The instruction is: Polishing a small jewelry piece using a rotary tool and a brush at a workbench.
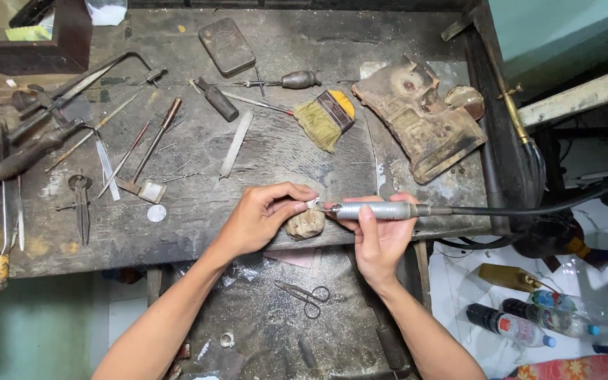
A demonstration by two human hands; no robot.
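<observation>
Left hand (265, 214) pinches a tiny silvery metal piece (312, 203) between thumb and fingertips, braced on top of a worn wooden bench peg (306, 224) that juts from the front edge of the desk (198, 204). The piece looks light, stiff, probably slick; too small to say what it is. My guess is it would slip or spin easily, so a tight fingertip pinch close to the working spot, backed by the peg, is the sensible hold.

Right hand (380, 236) is wrapped around a grey metal rotary handpiece (376, 210), thumb on top, fingers curled under, held pen-like near the front end. Its fine tip points left and meets the metal piece or sits just beside it; contact can't be confirmed. A black flexible cable (529, 209) runs off to the right from the handpiece and likely drags a bit, so a grip near the nose gives control. The handpiece looks rigid and fairly weighty for its size.

Around: a brush with a yellow band (326, 118) and a rusty metal block (420, 119) up on the desk, files and gravers to the left, a saw frame (82, 81) at far left, scissors (305, 296) on the lower tray below the hands, plastic bottles (529, 320) on the floor at right.
</observation>
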